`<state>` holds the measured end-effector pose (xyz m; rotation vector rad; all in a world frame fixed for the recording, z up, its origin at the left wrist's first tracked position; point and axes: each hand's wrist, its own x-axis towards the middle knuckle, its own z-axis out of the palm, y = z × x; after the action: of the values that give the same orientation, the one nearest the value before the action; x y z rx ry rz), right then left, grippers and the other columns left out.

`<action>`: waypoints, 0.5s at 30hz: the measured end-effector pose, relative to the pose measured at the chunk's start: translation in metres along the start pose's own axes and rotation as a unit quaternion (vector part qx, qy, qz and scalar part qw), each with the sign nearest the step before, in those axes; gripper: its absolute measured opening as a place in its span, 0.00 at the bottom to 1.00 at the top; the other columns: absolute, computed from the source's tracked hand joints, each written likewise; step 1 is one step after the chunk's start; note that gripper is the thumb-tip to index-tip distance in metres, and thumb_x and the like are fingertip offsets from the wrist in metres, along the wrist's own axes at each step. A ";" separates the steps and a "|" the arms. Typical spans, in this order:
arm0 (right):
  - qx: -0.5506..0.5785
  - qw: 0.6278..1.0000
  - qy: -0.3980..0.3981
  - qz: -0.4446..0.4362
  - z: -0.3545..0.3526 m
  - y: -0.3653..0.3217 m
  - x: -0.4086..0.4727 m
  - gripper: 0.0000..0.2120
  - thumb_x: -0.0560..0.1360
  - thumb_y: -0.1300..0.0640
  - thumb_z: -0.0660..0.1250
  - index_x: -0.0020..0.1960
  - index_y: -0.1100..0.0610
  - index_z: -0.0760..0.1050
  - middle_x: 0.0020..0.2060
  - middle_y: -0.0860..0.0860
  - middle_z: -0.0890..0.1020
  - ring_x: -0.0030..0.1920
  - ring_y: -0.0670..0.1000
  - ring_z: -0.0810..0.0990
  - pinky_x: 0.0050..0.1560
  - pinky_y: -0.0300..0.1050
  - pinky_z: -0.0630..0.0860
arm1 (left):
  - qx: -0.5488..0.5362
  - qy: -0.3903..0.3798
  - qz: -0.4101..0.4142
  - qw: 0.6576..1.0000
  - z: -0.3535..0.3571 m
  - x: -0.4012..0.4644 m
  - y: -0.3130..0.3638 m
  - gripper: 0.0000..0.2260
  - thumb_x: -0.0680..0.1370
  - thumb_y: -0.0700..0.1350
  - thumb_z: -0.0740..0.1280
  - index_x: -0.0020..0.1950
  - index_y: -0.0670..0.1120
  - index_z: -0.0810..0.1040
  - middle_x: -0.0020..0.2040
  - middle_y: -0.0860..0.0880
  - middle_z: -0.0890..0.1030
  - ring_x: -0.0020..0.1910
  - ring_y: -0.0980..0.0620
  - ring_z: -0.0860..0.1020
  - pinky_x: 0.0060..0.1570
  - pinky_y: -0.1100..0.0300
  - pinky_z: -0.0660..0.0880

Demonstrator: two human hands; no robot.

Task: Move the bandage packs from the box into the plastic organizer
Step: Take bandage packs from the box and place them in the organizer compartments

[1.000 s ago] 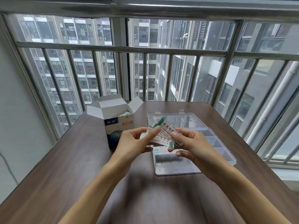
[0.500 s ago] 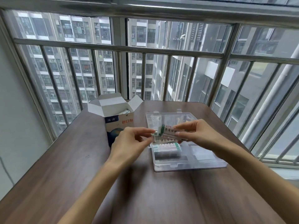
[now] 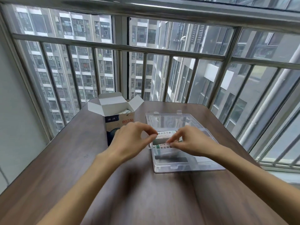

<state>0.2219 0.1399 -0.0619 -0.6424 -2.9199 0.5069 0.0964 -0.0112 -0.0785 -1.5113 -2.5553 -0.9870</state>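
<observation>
A bandage pack (image 3: pixel 165 134) is pinched between the left hand (image 3: pixel 131 140) and right hand (image 3: pixel 190 141), kept flat to fit the plastic organizer (image 3: pixel 186 168) below.

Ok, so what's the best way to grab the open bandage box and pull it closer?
Judging from its pose, take the bandage box by its two side walls below the flaps, coming from the near side. It stands upright with its flaps splayed open and packs inside, so a top grip would likely crush them.
</observation>
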 end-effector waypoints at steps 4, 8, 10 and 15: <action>0.017 1.000 0.015 -0.012 -0.001 -0.004 0.008 0.05 0.69 0.54 0.74 0.45 0.51 0.85 0.36 0.47 0.84 0.37 0.42 0.80 0.40 0.42 0.77 | 0.101 -0.108 0.046 0.988 -0.004 0.010 0.009 0.09 0.76 0.60 0.65 0.53 0.62 0.81 0.54 0.60 0.82 0.53 0.57 0.78 0.49 0.57 0.73; 0.003 1.000 0.000 -0.018 -0.003 -0.006 0.016 0.05 0.66 0.56 0.76 0.42 0.54 0.85 0.37 0.49 0.85 0.37 0.44 0.82 0.42 0.44 0.80 | 0.145 -0.166 0.043 0.974 0.001 0.015 0.013 0.11 0.79 0.58 0.62 0.57 0.60 0.80 0.53 0.58 0.82 0.32 0.60 0.72 0.48 0.58 0.74; -0.010 1.000 -0.015 -0.014 -0.004 -0.008 0.018 0.05 0.66 0.55 0.76 0.41 0.54 0.85 0.36 0.48 0.85 0.38 0.45 0.82 0.43 0.45 0.80 | 0.143 -0.161 0.043 0.976 0.003 0.018 0.013 0.10 0.78 0.58 0.63 0.56 0.60 0.80 0.53 0.59 0.82 0.34 0.60 0.74 0.45 0.59 0.71; -0.191 0.982 0.014 0.000 -0.017 -0.022 0.015 0.13 0.65 0.43 0.76 0.40 0.52 0.82 0.37 0.46 0.82 0.42 0.49 0.79 0.34 0.40 0.69 | 0.119 -0.143 0.022 0.982 0.007 0.021 0.011 0.08 0.76 0.57 0.67 0.52 0.60 0.83 0.50 0.59 0.83 0.49 0.54 0.78 0.44 0.59 0.70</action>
<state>0.2027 0.1330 -0.0381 -0.6806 -3.0124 -0.0692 0.0957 0.0130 -0.0723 -1.7388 -2.6861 -0.4648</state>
